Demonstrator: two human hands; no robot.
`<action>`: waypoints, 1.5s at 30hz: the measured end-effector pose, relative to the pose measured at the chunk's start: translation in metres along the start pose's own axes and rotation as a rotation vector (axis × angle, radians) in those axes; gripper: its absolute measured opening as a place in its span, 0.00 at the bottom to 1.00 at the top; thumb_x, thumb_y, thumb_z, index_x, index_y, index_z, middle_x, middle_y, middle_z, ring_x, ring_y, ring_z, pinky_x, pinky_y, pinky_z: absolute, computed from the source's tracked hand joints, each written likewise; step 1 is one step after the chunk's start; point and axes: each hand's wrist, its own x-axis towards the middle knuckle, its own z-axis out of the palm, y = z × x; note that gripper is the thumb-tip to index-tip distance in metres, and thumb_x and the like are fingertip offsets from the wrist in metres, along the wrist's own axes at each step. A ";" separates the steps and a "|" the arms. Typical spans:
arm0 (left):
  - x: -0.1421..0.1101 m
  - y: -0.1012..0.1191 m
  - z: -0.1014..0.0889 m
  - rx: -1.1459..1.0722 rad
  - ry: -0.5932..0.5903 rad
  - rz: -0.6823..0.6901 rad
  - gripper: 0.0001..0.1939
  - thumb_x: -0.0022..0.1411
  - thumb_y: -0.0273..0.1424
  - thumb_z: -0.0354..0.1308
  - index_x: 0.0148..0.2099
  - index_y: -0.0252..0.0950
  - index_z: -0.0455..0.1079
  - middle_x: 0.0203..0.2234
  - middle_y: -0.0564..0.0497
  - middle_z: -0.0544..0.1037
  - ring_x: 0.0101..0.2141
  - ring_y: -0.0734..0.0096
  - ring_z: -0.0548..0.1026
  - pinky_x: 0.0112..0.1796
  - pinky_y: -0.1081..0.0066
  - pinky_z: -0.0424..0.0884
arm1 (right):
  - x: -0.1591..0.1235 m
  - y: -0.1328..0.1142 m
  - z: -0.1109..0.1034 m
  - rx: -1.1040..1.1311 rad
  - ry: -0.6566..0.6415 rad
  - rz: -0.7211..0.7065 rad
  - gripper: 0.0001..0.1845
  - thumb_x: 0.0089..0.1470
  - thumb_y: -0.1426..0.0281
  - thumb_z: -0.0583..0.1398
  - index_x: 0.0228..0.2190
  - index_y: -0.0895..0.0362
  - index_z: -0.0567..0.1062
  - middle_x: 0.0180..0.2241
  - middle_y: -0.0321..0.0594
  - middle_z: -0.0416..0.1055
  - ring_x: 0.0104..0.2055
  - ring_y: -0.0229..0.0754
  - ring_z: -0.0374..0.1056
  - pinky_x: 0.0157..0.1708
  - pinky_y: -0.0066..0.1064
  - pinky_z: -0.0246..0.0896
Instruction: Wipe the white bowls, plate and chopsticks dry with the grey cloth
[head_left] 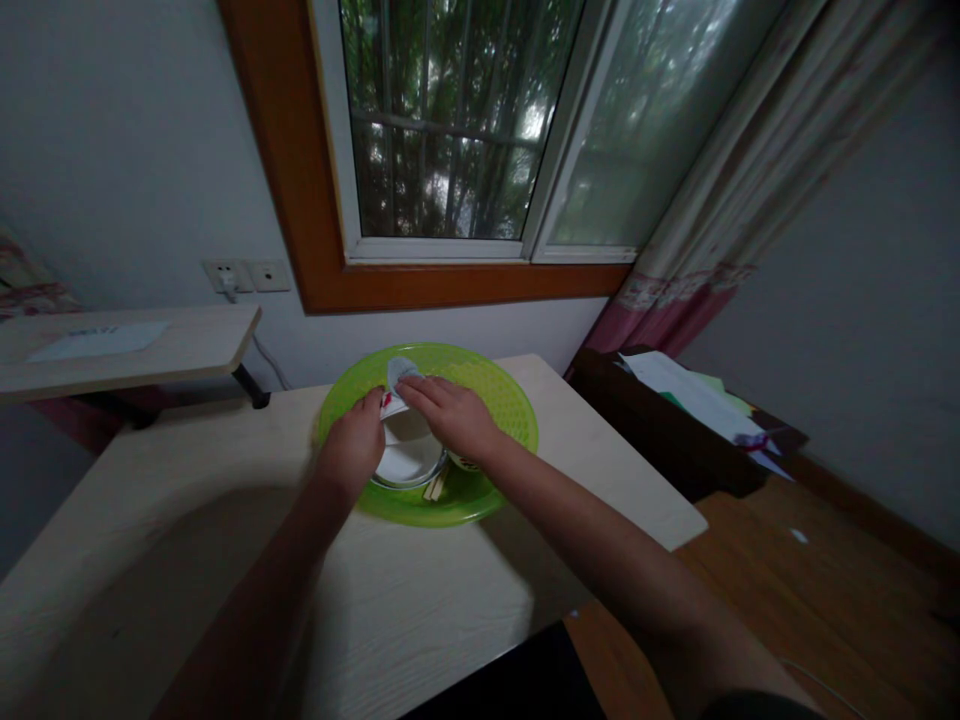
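A round green plastic basket (514, 415) sits on the table under both hands. My left hand (354, 445) is closed on the left rim of a white bowl with red marks (391, 406), held tilted over the basket. With the fingers of my right hand (454, 412) I press a pale greyish cloth (403, 371) against the bowl's far side. Below it in the basket lies a white dish (409, 466). Light wooden chopsticks (435, 487) rest beside the dish, and a dark-patterned piece (463, 463) is mostly hidden under my right wrist.
The pale wooden table (420, 590) carries a raised shelf (187, 340) with a paper sheet (101, 340) at left. Behind are wall sockets (247, 275) and a window (457, 130). Papers (690, 395) lie on a dark cabinet (637, 430) at right, near a curtain (720, 190).
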 end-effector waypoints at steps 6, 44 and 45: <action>-0.001 0.000 0.000 -0.026 0.070 0.046 0.27 0.64 0.19 0.43 0.64 0.30 0.63 0.57 0.38 0.74 0.57 0.58 0.72 0.60 0.60 0.66 | 0.005 0.001 0.001 0.081 0.004 0.155 0.26 0.62 0.77 0.55 0.60 0.55 0.68 0.58 0.45 0.70 0.57 0.47 0.68 0.58 0.39 0.64; 0.005 -0.006 -0.003 -0.145 0.123 -0.119 0.20 0.67 0.34 0.52 0.59 0.36 0.67 0.48 0.42 0.80 0.44 0.60 0.80 0.48 0.65 0.73 | 0.006 0.021 0.016 0.354 0.196 0.446 0.21 0.59 0.78 0.56 0.53 0.58 0.75 0.51 0.46 0.76 0.52 0.47 0.72 0.56 0.37 0.65; 0.006 -0.006 -0.004 -0.142 0.099 -0.125 0.20 0.67 0.36 0.52 0.59 0.36 0.67 0.47 0.42 0.81 0.44 0.59 0.80 0.47 0.64 0.74 | 0.007 0.023 0.017 0.382 0.209 0.465 0.20 0.59 0.78 0.56 0.52 0.58 0.75 0.50 0.46 0.76 0.52 0.46 0.73 0.56 0.37 0.65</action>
